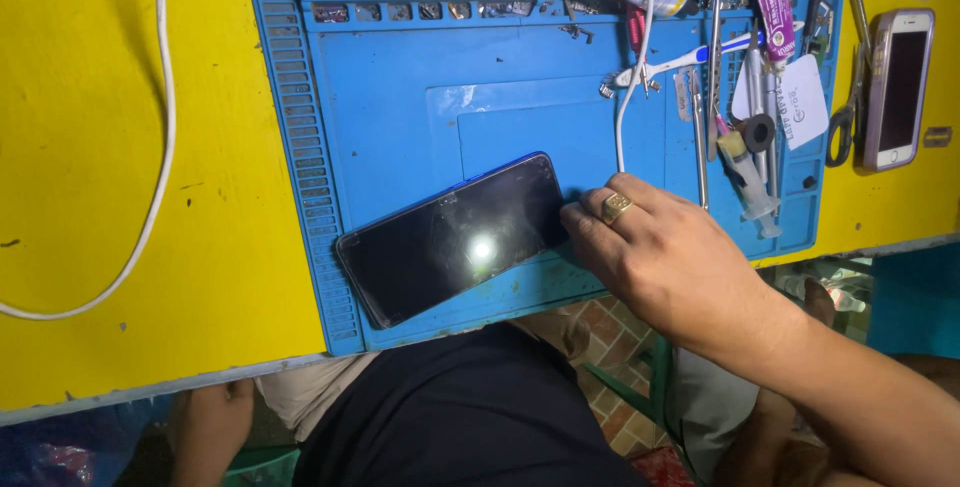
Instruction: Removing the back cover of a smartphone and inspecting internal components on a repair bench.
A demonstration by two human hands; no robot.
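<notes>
A dark smartphone [455, 239] lies screen up and slanted on the blue repair mat [400, 87], a lamp glare on its glass. My right hand [655, 247], with a gold ring on one finger, rests on the mat at the phone's right end, its fingertips touching that edge. It holds nothing. My left hand [212, 417] hangs below the table's front edge, beside my lap, with nothing visibly in it; its fingers are too dim to read.
A yellow table [90, 147] carries the mat. Tubes, tweezers, a toothbrush [690, 59], a syringe and small tools crowd the mat's top and right. A second phone [897, 87] lies at the far right. A white cable [160, 127] loops across the left.
</notes>
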